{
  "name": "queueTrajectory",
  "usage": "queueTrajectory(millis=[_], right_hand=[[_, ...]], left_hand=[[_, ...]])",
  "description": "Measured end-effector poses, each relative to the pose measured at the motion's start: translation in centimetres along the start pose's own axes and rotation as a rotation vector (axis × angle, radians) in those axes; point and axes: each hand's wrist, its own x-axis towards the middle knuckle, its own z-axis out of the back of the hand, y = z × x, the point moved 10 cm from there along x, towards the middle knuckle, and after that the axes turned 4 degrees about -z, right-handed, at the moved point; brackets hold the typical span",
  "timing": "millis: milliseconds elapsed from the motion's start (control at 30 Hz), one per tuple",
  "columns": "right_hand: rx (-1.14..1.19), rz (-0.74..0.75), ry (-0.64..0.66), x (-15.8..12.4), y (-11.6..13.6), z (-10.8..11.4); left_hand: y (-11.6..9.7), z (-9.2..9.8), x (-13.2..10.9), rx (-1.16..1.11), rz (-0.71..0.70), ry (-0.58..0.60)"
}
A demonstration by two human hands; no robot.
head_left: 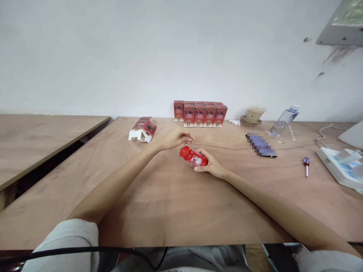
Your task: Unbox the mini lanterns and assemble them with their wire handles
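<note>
My right hand (pixel 210 165) is wrapped around a small red lantern-like toy (pixel 193 156) with a clear middle, held on its side just above the wooden table (pixel 170 204). My left hand (pixel 174 139) reaches in from the left and pinches the thin wire handle (pixel 193 142) at the toy's top end. An opened red and white carton (pixel 143 129) lies on its side behind my left hand.
A row of several red cartons (pixel 200 113) stands against the white wall. To the right lie a dark phone (pixel 261 145), a tipped clear bottle (pixel 282 120), a small red-handled screwdriver (pixel 306 164) and a white box (pixel 338 166). A second table (pixel 36 139) sits left, across a gap.
</note>
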Motion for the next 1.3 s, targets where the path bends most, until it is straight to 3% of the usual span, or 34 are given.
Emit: queueTrajectory(millis=[700, 1067, 1300], right_hand=[[0.032, -0.003, 0.022, 0.0, 0.1, 0.0], [0.070, 0.015, -0.036, 0.3, -0.3, 0.5], [0.154, -0.009, -0.116, 0.7, -1.6, 1.4]], left_hand=[[-2.1, 1.2, -0.2, 0.114, -0.110, -0.085], [-0.8, 1.4, -0.1, 0.205, -0.006, -0.062], [-2.3, 2.0, -0.1, 0.301, 0.035, -0.043]])
